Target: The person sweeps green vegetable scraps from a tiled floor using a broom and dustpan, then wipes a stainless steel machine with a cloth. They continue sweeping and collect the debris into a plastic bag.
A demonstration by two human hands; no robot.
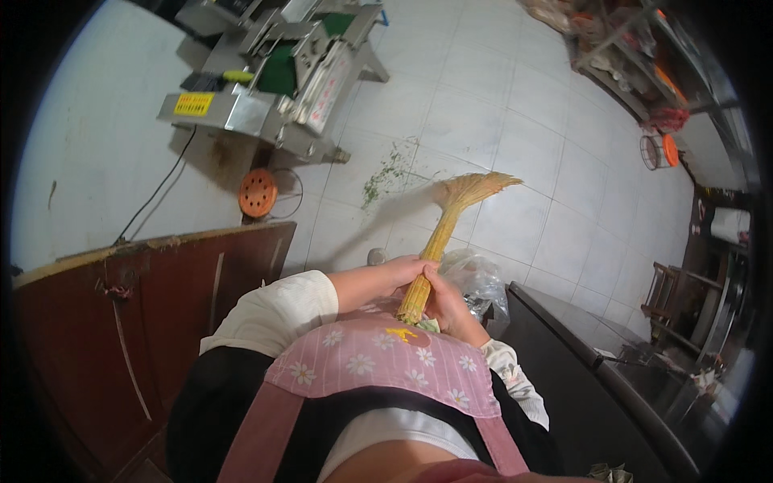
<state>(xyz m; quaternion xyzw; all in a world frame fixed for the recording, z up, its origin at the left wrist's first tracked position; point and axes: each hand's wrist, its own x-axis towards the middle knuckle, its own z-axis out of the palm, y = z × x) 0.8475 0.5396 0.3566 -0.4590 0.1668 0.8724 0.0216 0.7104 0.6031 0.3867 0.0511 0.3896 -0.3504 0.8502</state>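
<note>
A straw hand broom (438, 240) is held in front of my chest, its bound handle end close to the pink flowered apron (362, 362) and its bristles fanned out away from me over the tiled floor. My left hand (406, 271), on the picture's left or right side I cannot fully tell by thumb, closes round the handle together with my right hand (444, 296); the two touch. Chopped green bits (383, 178) lie scattered on the tiles beyond the broom.
A metal machine with green belts (281, 69) stands at upper left. An orange-topped stool (258, 193) is beside the dark red wooden door (181, 290). A clear plastic bag (477, 275) lies near a dark cabinet (561, 344) at right. Shelving (634, 72) fills the upper right.
</note>
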